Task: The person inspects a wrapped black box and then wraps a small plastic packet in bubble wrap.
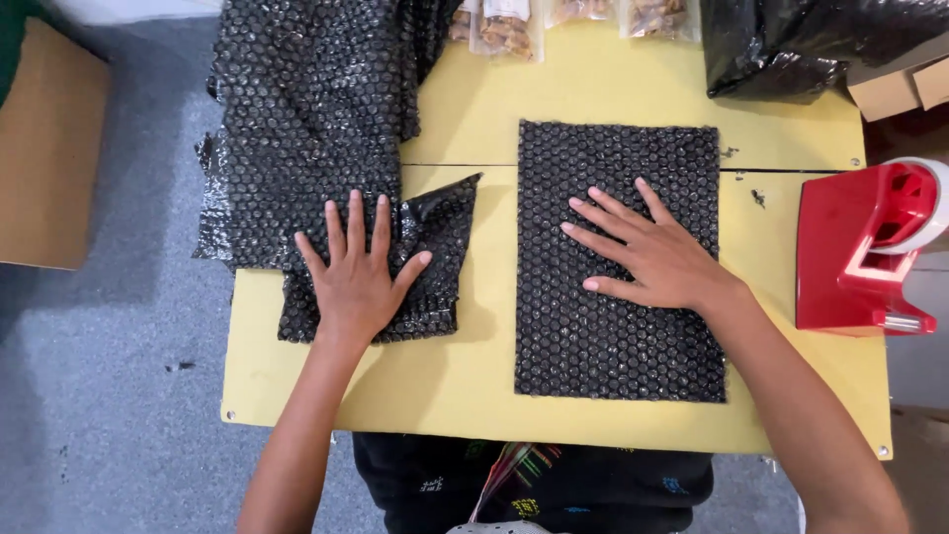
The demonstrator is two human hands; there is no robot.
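Both hands lie flat and open, gripping nothing — the left hand (356, 277) is spread on the near end of the long bubble-wrap strip (316, 129), and the right hand (657, 259) presses palm-down on the cut rectangular sheet (618, 262) of the same black wrap. That sheet sits square on the yellow table (474, 381), its near edge close to the table's front edge.

From where I stand, the strip looks like the likelier trouble. A good part of it hangs past the table's left side over the grey floor (119, 396), and a corner by the left thumb is already folded up — if the palm lifts, the overhanging weight could drag the strip off, or the fold could crease further.

The cut sheet is light and slick on a smooth top; a sideways push from the right hand could skew it or send it toward the red tape dispenser (860, 247) at the right edge, which stands apart from it for now.

Farther back, clear snack packets (509, 28) and a crumpled black bag (801, 44) crowd the far edge, touching the strip's upper part or nearly so — any tug there might pull the packets along.
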